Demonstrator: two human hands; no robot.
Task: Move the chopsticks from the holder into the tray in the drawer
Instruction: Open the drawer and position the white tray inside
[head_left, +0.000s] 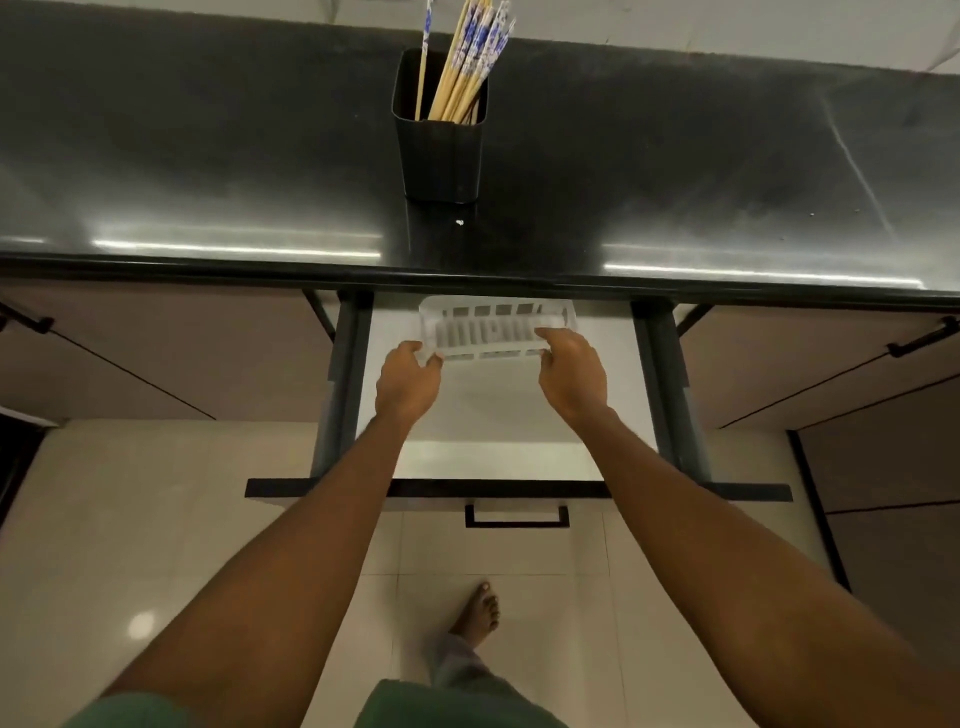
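Both ends of the tray (493, 332) in the drawer (670, 395), mid-frame, are pinched, by left grip (408, 379) and right grip (571, 371); chopsticks (462, 73) stand in the holder (441, 156), top centre.

No legible text – chopsticks (464, 67) carry blue pattern only.

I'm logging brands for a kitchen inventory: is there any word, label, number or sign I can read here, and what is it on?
None: no readable text appears in this view.
chopsticks: a blue-and-white pattern, too small and blurred to tell whether it holds any characters.
holder: plain black, no label showing.
tray: plain white, no marking showing.
drawer and countertop: no marks, only reflections.
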